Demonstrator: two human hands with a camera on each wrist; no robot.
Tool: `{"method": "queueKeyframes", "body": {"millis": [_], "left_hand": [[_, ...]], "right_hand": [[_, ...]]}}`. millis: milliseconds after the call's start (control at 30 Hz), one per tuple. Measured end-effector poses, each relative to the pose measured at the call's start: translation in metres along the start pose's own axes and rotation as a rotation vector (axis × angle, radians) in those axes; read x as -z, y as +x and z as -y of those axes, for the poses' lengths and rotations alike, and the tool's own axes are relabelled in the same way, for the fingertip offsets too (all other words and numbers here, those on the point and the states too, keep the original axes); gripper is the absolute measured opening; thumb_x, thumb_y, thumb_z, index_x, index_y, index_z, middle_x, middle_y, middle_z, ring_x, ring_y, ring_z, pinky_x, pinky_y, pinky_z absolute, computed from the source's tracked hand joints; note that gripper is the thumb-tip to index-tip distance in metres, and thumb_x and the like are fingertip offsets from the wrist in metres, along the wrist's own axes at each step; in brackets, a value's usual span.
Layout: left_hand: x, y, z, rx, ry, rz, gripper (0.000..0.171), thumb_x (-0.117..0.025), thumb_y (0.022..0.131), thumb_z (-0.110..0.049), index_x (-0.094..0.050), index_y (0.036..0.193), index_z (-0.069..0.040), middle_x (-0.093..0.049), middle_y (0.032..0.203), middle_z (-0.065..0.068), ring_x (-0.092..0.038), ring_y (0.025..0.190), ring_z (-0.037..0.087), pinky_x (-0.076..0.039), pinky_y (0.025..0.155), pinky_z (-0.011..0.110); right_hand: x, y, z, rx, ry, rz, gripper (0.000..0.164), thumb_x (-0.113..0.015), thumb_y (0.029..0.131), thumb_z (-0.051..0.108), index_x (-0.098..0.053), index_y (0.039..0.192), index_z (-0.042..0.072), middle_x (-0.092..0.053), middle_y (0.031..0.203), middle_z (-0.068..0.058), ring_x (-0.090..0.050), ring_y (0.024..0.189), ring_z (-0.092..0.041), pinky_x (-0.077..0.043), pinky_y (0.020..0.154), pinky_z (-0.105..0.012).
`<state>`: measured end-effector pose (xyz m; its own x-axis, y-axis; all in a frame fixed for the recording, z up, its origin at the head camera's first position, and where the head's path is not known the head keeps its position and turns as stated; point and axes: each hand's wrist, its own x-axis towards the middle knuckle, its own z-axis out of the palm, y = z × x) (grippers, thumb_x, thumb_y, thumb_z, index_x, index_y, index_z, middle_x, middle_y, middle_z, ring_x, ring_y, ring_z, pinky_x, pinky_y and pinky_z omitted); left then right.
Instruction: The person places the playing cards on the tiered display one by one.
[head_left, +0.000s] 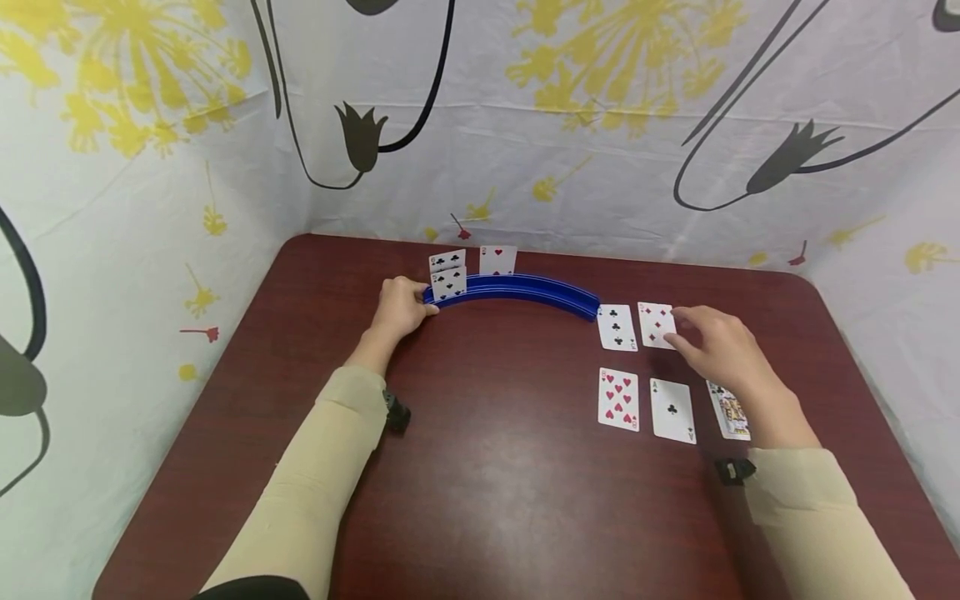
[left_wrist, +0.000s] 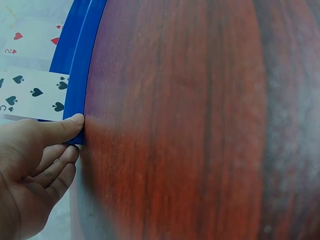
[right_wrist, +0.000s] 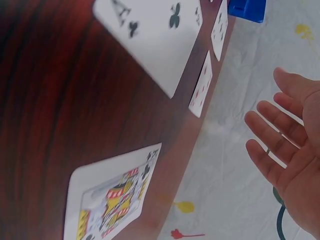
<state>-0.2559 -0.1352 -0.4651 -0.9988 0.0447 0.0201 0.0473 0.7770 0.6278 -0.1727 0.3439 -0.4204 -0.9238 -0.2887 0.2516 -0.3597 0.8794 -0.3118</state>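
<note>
My left hand (head_left: 400,310) pinches the left end of a curved blue card holder (head_left: 517,286), the thumb on its near side in the left wrist view. A spades card (left_wrist: 35,92) stands in the holder close to that hand. Another black-suited card (head_left: 447,260) shows behind it, and a two of hearts (head_left: 498,260) stands further right. My right hand (head_left: 716,346) hovers with fingers apart and relaxed, holding nothing. In the head view its fingertips overlap the edge of a diamonds card (head_left: 655,325); the right wrist view shows a gap between them.
A three of clubs (head_left: 617,327) lies by the holder's right end. Nearer me lie a hearts card (head_left: 618,400), an ace of clubs (head_left: 672,410) and a king of clubs (right_wrist: 112,197), the king partly behind my right wrist. A patterned cloth (head_left: 465,142) hangs along the table's (head_left: 487,467) far edge.
</note>
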Motion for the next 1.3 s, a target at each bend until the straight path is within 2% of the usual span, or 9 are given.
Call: {"method": "queueKeyframes", "body": {"millis": [567, 733, 900, 1067, 1300], "left_hand": [[0.000, -0.002, 0.000, 0.007, -0.019, -0.007, 0.048, -0.084, 0.085, -0.015, -0.069, 0.128, 0.000, -0.073, 0.113, 0.020, -0.069, 0.103, 0.027, -0.057, 0.089, 0.040], [-0.001, -0.001, 0.001, -0.001, -0.021, -0.014, 0.048, -0.085, 0.085, -0.015, -0.069, 0.127, 0.001, -0.073, 0.113, 0.020, -0.070, 0.102, 0.027, -0.057, 0.089, 0.040], [-0.001, 0.000, 0.001, -0.006, -0.014, -0.011, 0.048, -0.085, 0.085, -0.015, -0.069, 0.127, 0.001, -0.073, 0.113, 0.020, -0.070, 0.103, 0.028, -0.057, 0.089, 0.040], [-0.001, 0.000, 0.002, -0.005, -0.015, -0.010, 0.049, -0.085, 0.085, -0.015, -0.069, 0.128, 0.001, -0.073, 0.113, 0.020, -0.070, 0.102, 0.028, -0.057, 0.089, 0.040], [0.000, -0.001, 0.001, -0.008, -0.015, -0.011, 0.050, -0.085, 0.085, -0.016, -0.068, 0.128, 0.001, -0.073, 0.113, 0.020, -0.070, 0.102, 0.028, -0.058, 0.088, 0.040]], "right_hand": [[0.008, -0.025, -0.020, -0.019, -0.019, 0.074, 0.046, -0.080, 0.087, 0.015, -0.063, 0.124, -0.007, -0.066, 0.112, -0.029, -0.064, 0.099, -0.045, -0.047, 0.082, -0.064], [0.009, -0.034, -0.027, -0.042, -0.043, 0.122, 0.051, -0.081, 0.087, 0.019, -0.062, 0.126, -0.006, -0.063, 0.119, -0.031, -0.059, 0.109, -0.051, -0.045, 0.086, -0.067], [0.011, -0.043, -0.032, -0.069, -0.044, 0.171, 0.063, -0.086, 0.080, 0.028, -0.062, 0.128, -0.005, -0.060, 0.124, -0.031, -0.054, 0.115, -0.053, -0.043, 0.087, -0.070], [0.013, -0.052, -0.038, -0.082, -0.040, 0.212, 0.079, -0.091, 0.072, 0.040, -0.061, 0.129, -0.005, -0.060, 0.125, -0.030, -0.055, 0.115, -0.052, -0.045, 0.085, -0.069], [0.014, -0.063, -0.047, -0.062, -0.045, 0.228, 0.085, -0.095, 0.064, 0.042, -0.062, 0.128, -0.005, -0.061, 0.123, -0.030, -0.056, 0.113, -0.050, -0.046, 0.083, -0.067]]}}
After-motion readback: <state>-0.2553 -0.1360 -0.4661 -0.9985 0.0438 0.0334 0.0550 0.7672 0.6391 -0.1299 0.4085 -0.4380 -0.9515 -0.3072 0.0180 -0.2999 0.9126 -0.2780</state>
